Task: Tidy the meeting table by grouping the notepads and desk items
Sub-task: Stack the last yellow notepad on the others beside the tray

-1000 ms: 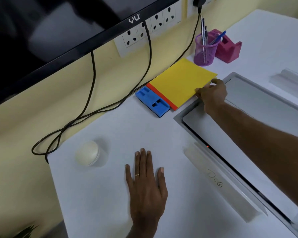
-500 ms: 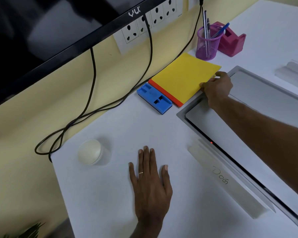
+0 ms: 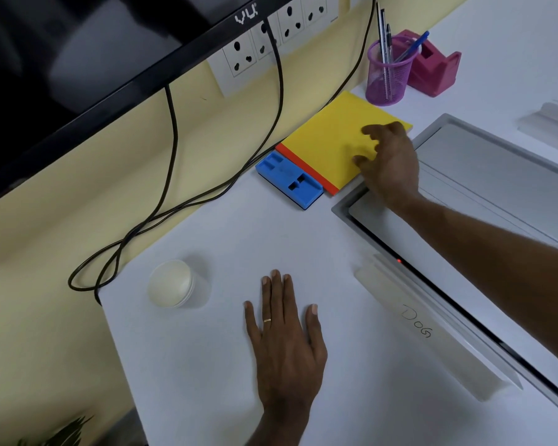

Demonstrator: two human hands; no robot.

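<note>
Head view: right hand (image 3: 390,165) over the yellow notepad (image 3: 332,140), left hand (image 3: 287,342) flat on the surface (image 3: 226,239).
Right fingers are loosely spread, grasping nothing, blurred above the pad's near edge; left fingers lie straight. The yellow notepad lies atop an orange notepad (image 3: 306,169), beside a blue block (image 3: 289,180), near the pen cup (image 3: 388,77).

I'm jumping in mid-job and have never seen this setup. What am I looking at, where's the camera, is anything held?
No machine here: a person works bare-handed, and the one view comes from a camera on their head, looking down. The left hand lies flat on the white table. The right hand is spread over the yellow notepad, holding nothing. Near the pad lie a blue block, a purple pen cup and a pink tape dispenser. A round white container stands near the table's corner.
</note>
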